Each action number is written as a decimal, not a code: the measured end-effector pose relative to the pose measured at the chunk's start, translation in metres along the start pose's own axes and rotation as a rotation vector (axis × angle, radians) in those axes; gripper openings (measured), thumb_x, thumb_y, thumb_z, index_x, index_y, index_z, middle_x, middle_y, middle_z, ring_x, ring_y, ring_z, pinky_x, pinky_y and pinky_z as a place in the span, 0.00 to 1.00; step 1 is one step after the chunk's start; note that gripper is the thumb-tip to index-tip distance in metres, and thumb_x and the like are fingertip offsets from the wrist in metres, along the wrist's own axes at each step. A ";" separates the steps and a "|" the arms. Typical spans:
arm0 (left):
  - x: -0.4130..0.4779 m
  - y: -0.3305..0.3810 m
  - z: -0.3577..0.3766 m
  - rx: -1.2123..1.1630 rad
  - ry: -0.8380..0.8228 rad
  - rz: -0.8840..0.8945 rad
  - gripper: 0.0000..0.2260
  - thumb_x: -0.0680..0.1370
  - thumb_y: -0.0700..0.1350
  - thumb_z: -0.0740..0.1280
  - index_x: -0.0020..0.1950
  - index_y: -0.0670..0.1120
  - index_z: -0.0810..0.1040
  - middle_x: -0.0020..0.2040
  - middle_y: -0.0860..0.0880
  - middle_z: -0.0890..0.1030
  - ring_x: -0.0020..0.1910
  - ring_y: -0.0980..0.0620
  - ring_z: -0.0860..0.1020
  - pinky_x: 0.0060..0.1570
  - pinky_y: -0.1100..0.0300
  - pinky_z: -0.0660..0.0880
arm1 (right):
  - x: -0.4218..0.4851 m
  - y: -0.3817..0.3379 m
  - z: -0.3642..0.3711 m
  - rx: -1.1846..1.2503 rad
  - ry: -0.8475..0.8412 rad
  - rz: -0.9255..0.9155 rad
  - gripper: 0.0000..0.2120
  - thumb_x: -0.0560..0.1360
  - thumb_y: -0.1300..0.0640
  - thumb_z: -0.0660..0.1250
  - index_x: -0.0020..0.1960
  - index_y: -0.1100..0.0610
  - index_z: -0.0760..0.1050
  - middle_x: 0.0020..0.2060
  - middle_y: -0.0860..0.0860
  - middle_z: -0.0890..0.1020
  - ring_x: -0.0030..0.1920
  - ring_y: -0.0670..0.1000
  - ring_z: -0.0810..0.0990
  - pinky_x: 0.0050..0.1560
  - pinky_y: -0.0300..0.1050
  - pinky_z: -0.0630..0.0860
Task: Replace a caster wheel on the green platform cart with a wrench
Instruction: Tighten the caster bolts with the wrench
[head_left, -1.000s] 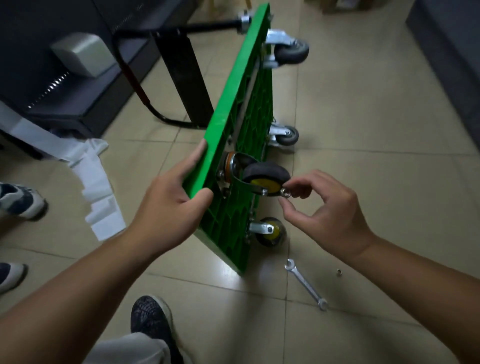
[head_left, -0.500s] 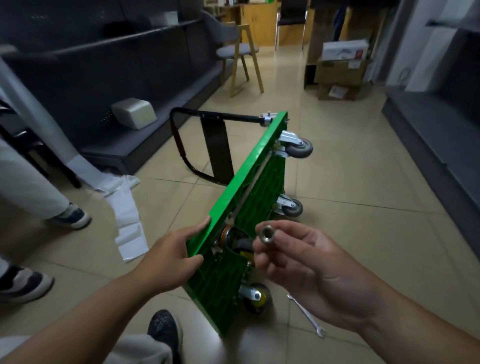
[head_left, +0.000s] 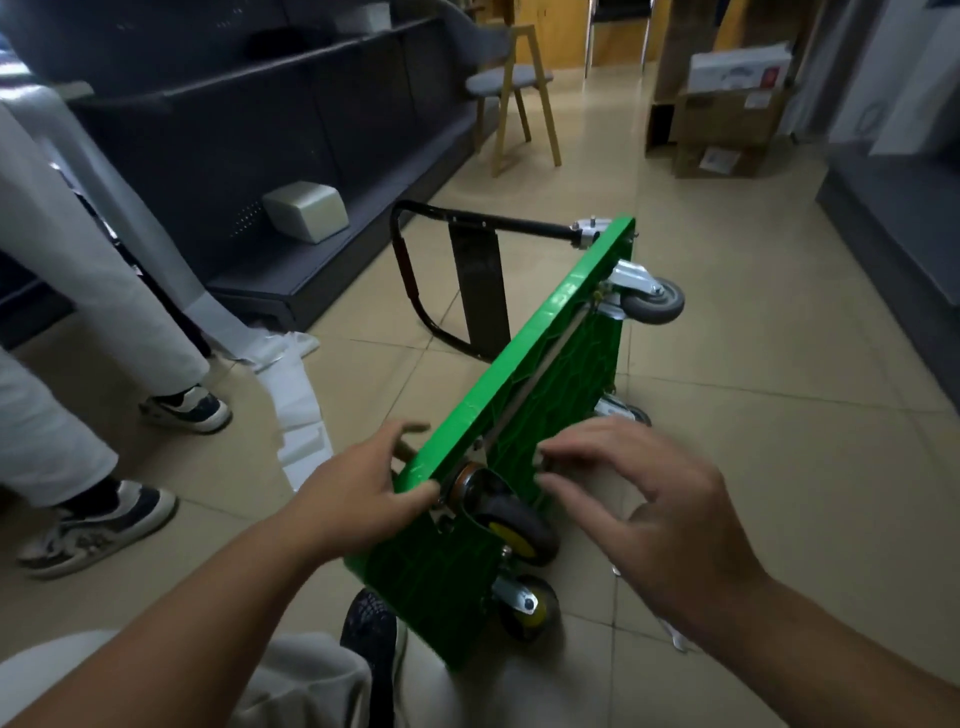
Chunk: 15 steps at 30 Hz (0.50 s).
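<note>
Green plastic, the platform cart (head_left: 524, 374) stands tipped on its long edge on the tiled floor (head_left: 753, 467), its ribbed underside and casters facing right. At the cart's near upper edge the left hand (head_left: 353, 499) clamps the rim between thumb and fingers. The right hand (head_left: 670, 519) hovers just off the underside, fingers half-curled and blurred, so whether they pinch anything cannot be told. The black-and-yellow caster wheel (head_left: 514, 525) sits at the cart's near upper corner, and the wrench (head_left: 678, 642) lies right of the cart, mostly hidden under the right wrist.
</note>
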<state>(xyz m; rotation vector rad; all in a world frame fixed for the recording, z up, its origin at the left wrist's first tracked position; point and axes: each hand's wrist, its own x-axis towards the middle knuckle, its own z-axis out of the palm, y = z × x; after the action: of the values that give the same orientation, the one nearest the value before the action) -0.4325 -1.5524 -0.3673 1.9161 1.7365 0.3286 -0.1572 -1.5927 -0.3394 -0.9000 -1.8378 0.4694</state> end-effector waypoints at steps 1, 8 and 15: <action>0.009 0.004 0.001 0.027 0.019 -0.007 0.29 0.78 0.59 0.72 0.76 0.61 0.65 0.60 0.58 0.76 0.53 0.58 0.80 0.55 0.52 0.81 | -0.005 0.014 0.003 -0.150 0.032 -0.166 0.09 0.72 0.65 0.77 0.52 0.62 0.84 0.48 0.52 0.85 0.51 0.50 0.84 0.54 0.44 0.80; 0.061 0.021 0.014 0.094 0.116 0.025 0.18 0.75 0.54 0.72 0.63 0.50 0.83 0.49 0.49 0.85 0.45 0.50 0.83 0.49 0.48 0.81 | -0.003 0.077 0.031 -0.112 0.068 0.002 0.08 0.73 0.63 0.77 0.52 0.62 0.83 0.47 0.52 0.84 0.49 0.48 0.83 0.52 0.46 0.79; 0.069 0.018 0.017 0.078 0.269 0.001 0.21 0.68 0.58 0.66 0.57 0.54 0.87 0.40 0.56 0.84 0.37 0.58 0.81 0.41 0.56 0.79 | 0.008 0.111 0.076 0.127 0.057 0.489 0.09 0.71 0.59 0.79 0.49 0.52 0.83 0.40 0.44 0.84 0.43 0.46 0.84 0.46 0.41 0.81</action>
<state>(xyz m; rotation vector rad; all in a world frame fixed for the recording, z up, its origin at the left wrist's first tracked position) -0.3989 -1.4893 -0.3836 2.0032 1.9443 0.5487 -0.1861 -1.5085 -0.4410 -1.2632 -1.5091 0.8431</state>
